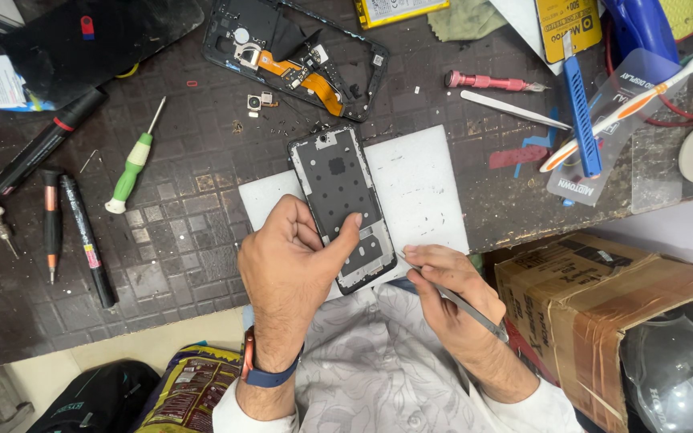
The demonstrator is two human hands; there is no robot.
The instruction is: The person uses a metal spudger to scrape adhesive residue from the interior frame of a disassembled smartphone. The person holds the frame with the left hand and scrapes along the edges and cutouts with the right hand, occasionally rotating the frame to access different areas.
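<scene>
1. The left hand (292, 261) is clamped on the stripped black smartphone frame with its grey inner plate (340, 200), thumb pressed on the plate's face, fingers wrapped under its left edge; the frame lies on the white rectangular sheet (423, 180) at the near edge of the dark textured work mat (178, 248).
2. The right hand (451, 293) is closed on the thin metal tweezers (463, 309), the tip at the frame's lower right corner.
3. The step in hand looks like fine work at that bottom corner, picking or prying at something too small to make out.
4. The next move seems to call for a firm left-hand hold and a light, shallow tweezer stroke; a slip could scratch the plate.
5. A second opened phone body with an orange flex cable (302, 60) lies well apart at the top; the green-handled screwdriver (134, 164) rests to the left.
</scene>
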